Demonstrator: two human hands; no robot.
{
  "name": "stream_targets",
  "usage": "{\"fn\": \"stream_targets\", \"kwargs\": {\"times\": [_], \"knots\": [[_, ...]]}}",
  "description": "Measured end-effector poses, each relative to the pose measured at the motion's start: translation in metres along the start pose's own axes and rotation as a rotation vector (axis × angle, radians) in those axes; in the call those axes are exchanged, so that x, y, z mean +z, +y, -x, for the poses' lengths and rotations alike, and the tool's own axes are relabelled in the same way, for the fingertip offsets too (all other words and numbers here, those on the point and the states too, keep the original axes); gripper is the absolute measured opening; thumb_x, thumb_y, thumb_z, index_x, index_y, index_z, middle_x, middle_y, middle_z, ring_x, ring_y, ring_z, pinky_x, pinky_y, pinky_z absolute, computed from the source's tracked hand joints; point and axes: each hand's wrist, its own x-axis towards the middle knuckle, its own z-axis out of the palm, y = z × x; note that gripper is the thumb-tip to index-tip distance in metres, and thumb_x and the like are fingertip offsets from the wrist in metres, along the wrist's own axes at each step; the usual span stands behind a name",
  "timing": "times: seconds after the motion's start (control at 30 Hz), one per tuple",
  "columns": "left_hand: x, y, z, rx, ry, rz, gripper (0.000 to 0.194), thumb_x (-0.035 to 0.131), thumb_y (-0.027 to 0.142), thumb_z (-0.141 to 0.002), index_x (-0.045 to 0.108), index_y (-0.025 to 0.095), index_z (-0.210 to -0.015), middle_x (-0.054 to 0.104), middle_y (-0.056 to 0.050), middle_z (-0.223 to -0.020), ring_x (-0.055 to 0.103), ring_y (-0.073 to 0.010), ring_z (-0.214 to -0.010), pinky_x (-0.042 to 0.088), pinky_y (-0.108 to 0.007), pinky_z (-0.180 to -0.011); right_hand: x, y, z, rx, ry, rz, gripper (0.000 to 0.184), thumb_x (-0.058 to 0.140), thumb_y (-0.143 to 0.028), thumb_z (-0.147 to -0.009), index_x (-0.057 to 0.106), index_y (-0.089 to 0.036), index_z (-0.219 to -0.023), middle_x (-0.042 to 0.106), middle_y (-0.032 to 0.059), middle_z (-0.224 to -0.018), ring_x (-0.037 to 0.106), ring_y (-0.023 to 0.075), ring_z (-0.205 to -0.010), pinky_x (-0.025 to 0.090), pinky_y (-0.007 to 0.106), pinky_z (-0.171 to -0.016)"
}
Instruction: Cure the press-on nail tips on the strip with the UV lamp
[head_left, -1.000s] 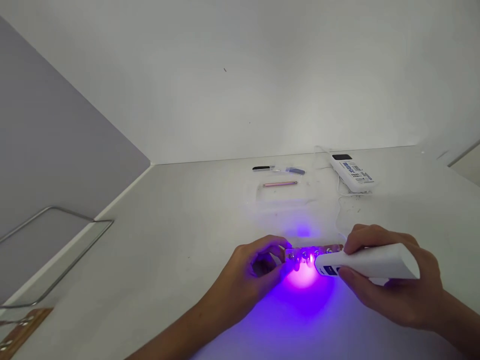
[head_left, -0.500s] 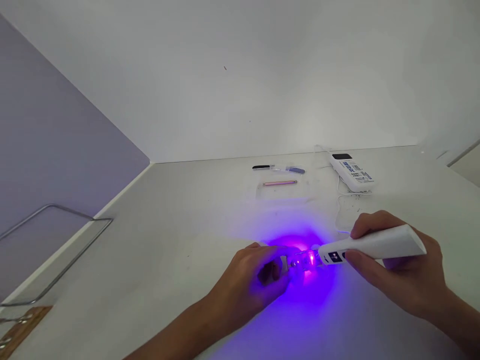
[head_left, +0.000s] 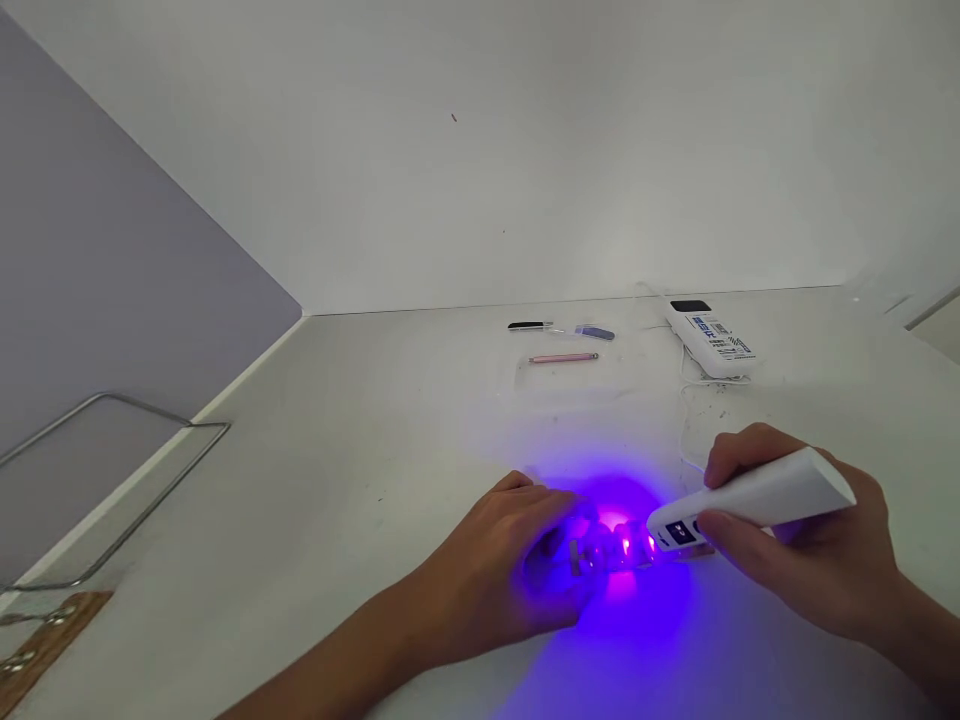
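My left hand [head_left: 517,560] curls its fingers around the left end of a narrow strip [head_left: 634,550] that carries several small glossy pieces. Violet glare hides much of the detail on it. A white handheld UV lamp [head_left: 765,492] is gripped in my right hand [head_left: 817,530], its thumb on the side with a small dark display. The lamp's tip is close over the right part of the strip and lights it purple; whether they touch I cannot tell. The strip's right end shows just below the lamp.
Farther back on the white table [head_left: 360,400] lie a pink pen [head_left: 562,358], a thin black-handled tool [head_left: 529,326] and a bluish flat piece [head_left: 596,332]. A white printed device [head_left: 711,340] with a cord stands right of them. At left are a metal wire frame [head_left: 157,500] and a wooden piece [head_left: 56,640].
The strip has come lower and turned in my left hand, whose fingers now wrap its end more. The lamp has shifted slightly right, its tip staying over the strip.
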Motion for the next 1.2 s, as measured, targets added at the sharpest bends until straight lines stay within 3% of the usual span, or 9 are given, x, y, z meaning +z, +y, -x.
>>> {"fn": "stream_targets", "kwargs": {"times": [0.1,0.23,0.4,0.67,1.2], "knots": [[0.002,0.004,0.001,0.155,0.160,-0.042,0.021,0.069,0.024,-0.085,0.061,0.022,-0.105,0.063,0.001,-0.085,0.055,-0.0147,-0.072,0.044,-0.028,-0.066,-0.001,0.001,-0.001,-0.035,-0.008,-0.008,0.009,0.069,-0.020,-0.075,0.065,-0.027,-0.072,0.062,-0.0038,-0.059,0.056,0.0117,-0.043,0.049,0.020,-0.040],[0.003,0.009,0.003,0.238,0.275,-0.088,0.024,0.066,0.021,-0.087,0.060,0.021,-0.110,0.066,-0.006,-0.099,0.061,-0.0180,-0.081,0.050,-0.029,-0.067,-0.003,0.002,-0.002,-0.086,-0.032,-0.009,0.011,0.070,-0.018,-0.076,0.064,-0.028,-0.073,0.062,-0.0038,-0.059,0.054,0.0120,-0.043,0.047,0.020,-0.039],[0.002,0.011,0.003,0.263,0.279,-0.103,0.012,0.066,0.018,-0.089,0.062,0.022,-0.100,0.062,-0.005,-0.094,0.057,-0.0165,-0.076,0.049,-0.029,-0.064,-0.004,0.004,-0.001,-0.097,-0.035,0.035,0.011,0.071,-0.022,-0.080,0.064,-0.027,-0.072,0.062,-0.0022,-0.060,0.055,0.0133,-0.043,0.048,0.023,-0.038],[0.004,0.012,0.002,0.267,0.293,-0.114,0.010,0.067,0.015,-0.089,0.063,0.020,-0.097,0.060,-0.004,-0.093,0.056,-0.0145,-0.073,0.048,-0.027,-0.062,-0.003,0.003,-0.001,-0.121,-0.032,0.048,0.013,0.069,-0.021,-0.082,0.063,-0.028,-0.074,0.061,-0.0054,-0.058,0.055,0.0112,-0.042,0.044,0.023,-0.037],[0.003,0.012,0.001,0.253,0.304,-0.059,0.009,0.063,0.018,-0.091,0.062,0.020,-0.100,0.062,-0.004,-0.091,0.056,-0.0147,-0.072,0.049,-0.026,-0.061,-0.003,0.003,0.000,-0.106,-0.031,0.055,0.013,0.072,-0.022,-0.081,0.064,-0.028,-0.072,0.062,-0.0024,-0.059,0.055,0.0134,-0.042,0.049,0.023,-0.037]]}}
